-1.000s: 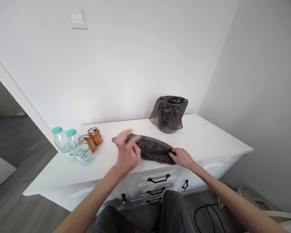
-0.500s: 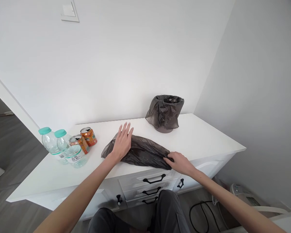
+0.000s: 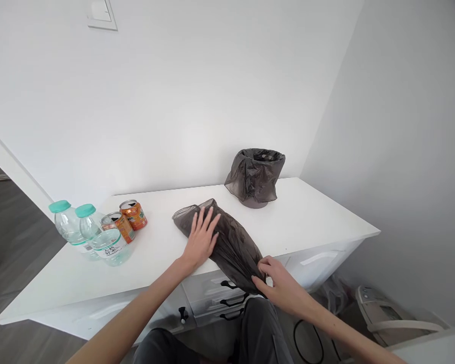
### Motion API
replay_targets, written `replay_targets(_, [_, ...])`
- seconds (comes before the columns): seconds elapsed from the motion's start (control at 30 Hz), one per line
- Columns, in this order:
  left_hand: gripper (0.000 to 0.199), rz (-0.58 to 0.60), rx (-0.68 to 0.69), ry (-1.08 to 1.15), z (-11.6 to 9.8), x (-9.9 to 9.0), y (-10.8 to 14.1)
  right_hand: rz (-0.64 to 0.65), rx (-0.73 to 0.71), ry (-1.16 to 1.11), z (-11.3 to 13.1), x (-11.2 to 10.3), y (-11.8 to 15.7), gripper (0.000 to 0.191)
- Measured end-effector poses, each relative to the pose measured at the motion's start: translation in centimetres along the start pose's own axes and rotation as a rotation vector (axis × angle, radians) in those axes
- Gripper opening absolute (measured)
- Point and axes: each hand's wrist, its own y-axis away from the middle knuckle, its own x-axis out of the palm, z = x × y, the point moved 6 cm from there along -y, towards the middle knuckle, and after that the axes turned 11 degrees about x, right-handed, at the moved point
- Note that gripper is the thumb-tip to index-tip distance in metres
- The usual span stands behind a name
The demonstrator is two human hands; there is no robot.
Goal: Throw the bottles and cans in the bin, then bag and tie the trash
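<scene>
A dark, see-through plastic garbage bag [image 3: 235,242] lies flattened at an angle over the front edge of the white cabinet top [image 3: 155,263]. My left hand [image 3: 201,235] rests flat on its upper part, fingers stretched and spread. At the bag's lower right end, my right hand [image 3: 275,283] pinches the plastic between thumb and fingers, just past the cabinet's edge. Behind the bag stands a small trash bin [image 3: 256,203], lined with another dark bag [image 3: 255,177] folded over its rim.
At the left stand two clear bottles with teal caps [image 3: 108,242] and two orange drink cans [image 3: 133,215]. Black drawer handles [image 3: 233,301] stick out below the front edge. On the floor at right are a pale appliance [image 3: 387,313] and a black cord [image 3: 296,344].
My right hand has drawn its end of the bag down and toward me, over the front edge. The bag now slants more steeply. My left hand has shifted slightly right and down.
</scene>
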Motion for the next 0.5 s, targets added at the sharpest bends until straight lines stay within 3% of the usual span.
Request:
replay_targets(0.13, [0.055, -0.067, -0.074, -0.019, 2.0, -1.2, 1.3, -0.049, 0.152, -0.233, -2.5, 0.4, 1.0, 0.032])
replay_targets(0.23, [0.054, 0.055, 0.038, 0.106, 0.9, -0.5, 1.6, 0.186, 0.268, -0.441, -2.9, 1.8, 1.5, 0.04])
replay_targets(0.3, [0.055, 0.167, 0.122, 0.191, -0.2, 0.6, 1.4, 0.301, 0.283, -0.502, -2.1, 2.3, 2.3, 0.041])
replay_targets(0.43, [0.055, 0.283, 0.163, 0.248, -1.3, 2.3, 0.9, 0.157, 0.236, -0.439, 0.9, 0.5, 5.1, 0.034])
replay_targets(0.5, [0.056, 0.305, 0.197, 0.252, -1.9, 2.5, 1.1, 0.154, 0.235, -0.486, 3.1, -0.7, 6.5, 0.045])
